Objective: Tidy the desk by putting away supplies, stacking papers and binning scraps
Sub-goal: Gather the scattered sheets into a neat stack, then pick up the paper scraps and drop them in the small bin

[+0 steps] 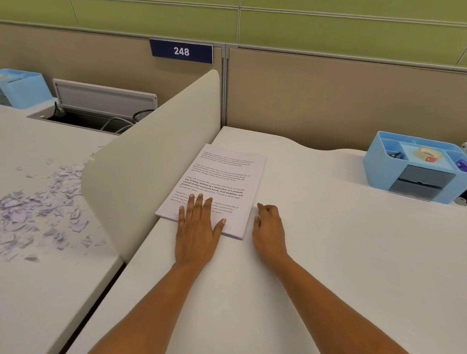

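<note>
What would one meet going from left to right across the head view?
Torn paper scraps, cream divider panel, left hand, right hand, blue organizer holding a tape roll.

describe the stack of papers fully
The stack of papers is a thin pile of white printed sheets, with black text paragraphs on top, some bold. It lies flat on the white desk, angled, its left edge near the cream divider. The left hand rests flat on its near end; the right hand sits curled at its right edge.

Both arms stretched forward. Left hand (198,224) flat, fingers straight, spread. Right hand (268,229) just beside it, fingers loosely curled.
</note>
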Tool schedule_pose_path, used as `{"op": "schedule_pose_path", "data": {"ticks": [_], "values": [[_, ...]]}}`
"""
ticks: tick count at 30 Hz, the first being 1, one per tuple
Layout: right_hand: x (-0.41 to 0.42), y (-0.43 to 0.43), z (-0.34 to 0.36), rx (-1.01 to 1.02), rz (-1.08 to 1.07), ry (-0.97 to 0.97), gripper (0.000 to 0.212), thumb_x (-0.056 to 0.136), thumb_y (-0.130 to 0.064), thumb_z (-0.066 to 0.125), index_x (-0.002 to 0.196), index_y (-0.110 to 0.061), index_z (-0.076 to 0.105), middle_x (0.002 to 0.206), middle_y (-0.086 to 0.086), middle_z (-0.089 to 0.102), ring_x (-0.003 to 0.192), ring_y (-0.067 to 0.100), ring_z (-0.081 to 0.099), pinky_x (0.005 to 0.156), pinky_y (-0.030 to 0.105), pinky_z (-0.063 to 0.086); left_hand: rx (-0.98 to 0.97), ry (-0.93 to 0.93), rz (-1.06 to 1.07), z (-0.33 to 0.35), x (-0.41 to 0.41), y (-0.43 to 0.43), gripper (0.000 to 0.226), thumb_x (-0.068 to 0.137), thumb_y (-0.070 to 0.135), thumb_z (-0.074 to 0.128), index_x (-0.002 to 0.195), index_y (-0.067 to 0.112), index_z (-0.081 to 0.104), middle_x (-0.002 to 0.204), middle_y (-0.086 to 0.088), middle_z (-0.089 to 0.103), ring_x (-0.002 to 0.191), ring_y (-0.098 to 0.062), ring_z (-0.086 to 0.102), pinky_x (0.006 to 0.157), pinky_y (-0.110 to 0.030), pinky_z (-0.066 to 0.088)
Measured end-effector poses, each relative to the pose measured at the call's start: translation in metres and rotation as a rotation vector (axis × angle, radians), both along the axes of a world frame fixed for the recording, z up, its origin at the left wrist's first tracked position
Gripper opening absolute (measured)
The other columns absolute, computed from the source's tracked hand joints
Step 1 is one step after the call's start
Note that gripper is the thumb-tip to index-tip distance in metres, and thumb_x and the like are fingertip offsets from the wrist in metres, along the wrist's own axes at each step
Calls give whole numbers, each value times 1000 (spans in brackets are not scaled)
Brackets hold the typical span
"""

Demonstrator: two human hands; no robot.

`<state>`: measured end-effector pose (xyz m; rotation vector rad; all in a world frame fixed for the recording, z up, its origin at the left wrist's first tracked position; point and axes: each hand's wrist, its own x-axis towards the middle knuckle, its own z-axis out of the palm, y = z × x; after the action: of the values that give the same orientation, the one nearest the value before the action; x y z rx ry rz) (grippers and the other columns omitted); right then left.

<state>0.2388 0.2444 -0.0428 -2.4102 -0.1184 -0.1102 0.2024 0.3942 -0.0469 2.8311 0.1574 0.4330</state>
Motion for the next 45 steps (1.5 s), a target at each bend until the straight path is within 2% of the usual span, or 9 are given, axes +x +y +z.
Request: {"op": "schedule_pose_path", "data": {"ticks": [4,8,13,16,25,30,35,41,45], "values": [[-27,-16,-4,-143,86,-21,47,99,-17,32,145,-8,27,150,5,28,137,18,28,111,26,22,32,-4,-97,3,-19,-14,73,96,54,7,129,8,52,136,-12,52,130,-30,44,106,-45,25],[-52,-35,-8,-314,101,-39,48,101,-27,28,146,-13,25,155,4,22,143,17,17,117,29,10,34,8,-203,2,-43,-41,63,95,52,19,127,10,54,136,-9,53,130,-27,45,111,-36,26],[-83,-68,-6,-412,85,45,49,101,-38,22,148,-25,18,158,-2,9,146,15,4,118,39,1,-6,136,-270,-3,-71,-81,55,99,43,29,148,24,14,157,4,13,145,-11,8,117,-30,2],[-100,-93,-5,-413,52,80,50,100,-42,23,148,-28,17,158,-3,7,146,14,2,117,41,-1,50,210,-288,0,-83,-109,52,100,42,23,148,26,14,157,5,8,145,-12,3,117,-37,0],[-155,-223,3,-366,-223,90,42,99,-34,34,139,-21,38,152,-4,28,143,10,15,115,43,6,43,307,-444,7,-104,-210,52,99,43,24,148,27,16,158,1,5,146,-17,-2,116,-47,-2],[-182,-316,7,-375,-363,155,41,99,-33,35,137,-21,39,152,-3,27,142,9,16,115,44,8,4,328,-518,11,-117,-281,51,99,43,28,147,26,20,158,2,8,146,-15,0,117,-47,-2],[-215,-410,10,-368,-423,150,39,98,-32,38,135,-20,44,150,-3,30,142,10,18,115,43,9,-63,328,-554,12,-136,-369,50,98,40,34,144,24,25,156,3,14,145,-13,5,117,-46,-1],[-245,-527,22,-314,-472,41,33,96,-27,46,123,-13,58,141,3,45,133,16,38,111,37,24,-114,311,-586,14,-154,-480,49,97,41,37,142,24,29,155,4,17,144,-12,9,116,-45,1],[-267,-596,34,-318,-496,11,30,95,-23,48,119,-11,61,139,5,49,131,19,41,109,31,27,-149,269,-551,20,-151,-542,49,96,40,41,140,23,34,153,2,22,143,-14,15,115,-47,6]]}}
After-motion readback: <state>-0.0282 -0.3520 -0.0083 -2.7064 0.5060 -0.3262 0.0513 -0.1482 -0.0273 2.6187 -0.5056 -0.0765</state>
